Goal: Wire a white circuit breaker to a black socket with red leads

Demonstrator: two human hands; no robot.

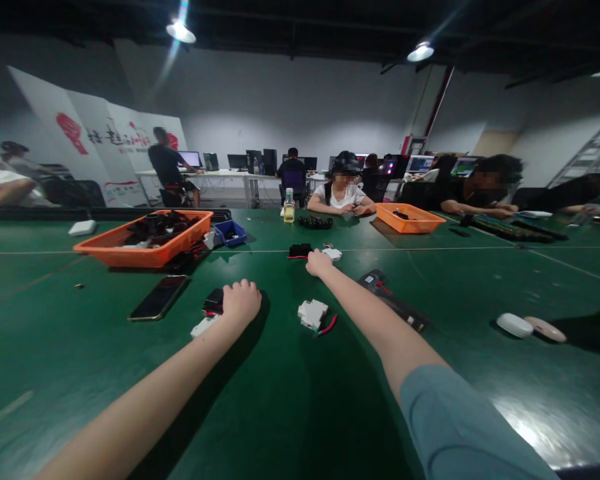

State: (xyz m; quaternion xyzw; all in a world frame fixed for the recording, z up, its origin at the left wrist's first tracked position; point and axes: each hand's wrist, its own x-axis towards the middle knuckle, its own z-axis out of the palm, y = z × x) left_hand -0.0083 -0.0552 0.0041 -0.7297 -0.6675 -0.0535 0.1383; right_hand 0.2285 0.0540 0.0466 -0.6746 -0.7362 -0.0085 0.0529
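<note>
Left grip (243, 301): knuckles up, fingers curled down at the right edge of the left black piece (213, 300); the fingertips are hidden, so I cannot tell whether it is clamped on that piece or merely beside it.
Right grip (319, 263): farther out, between the far black piece (300, 251) and the far white piece (333, 254); its fingertips are out of sight too, so together or apart cannot be told.
Left white piece (204, 327): on the near side of the left black piece, partly behind the left forearm.
Middle white module (312, 312): on the table (280, 413) between the forearms, apart from both grips, nearer the wearer than the right one.
Red wire (329, 325): curves off the module's near right side.
Likely feel: small, light, stiff housings, probably smooth plastic and a little slick; the wire should flex, its joint being the weak spot.
Best hold: thumb and fingers across opposite sides of the module's body, never by the wire.
Farther out: a phone (160, 298) left of the left grip; a dark tool (395, 303) right of the right forearm.
</note>
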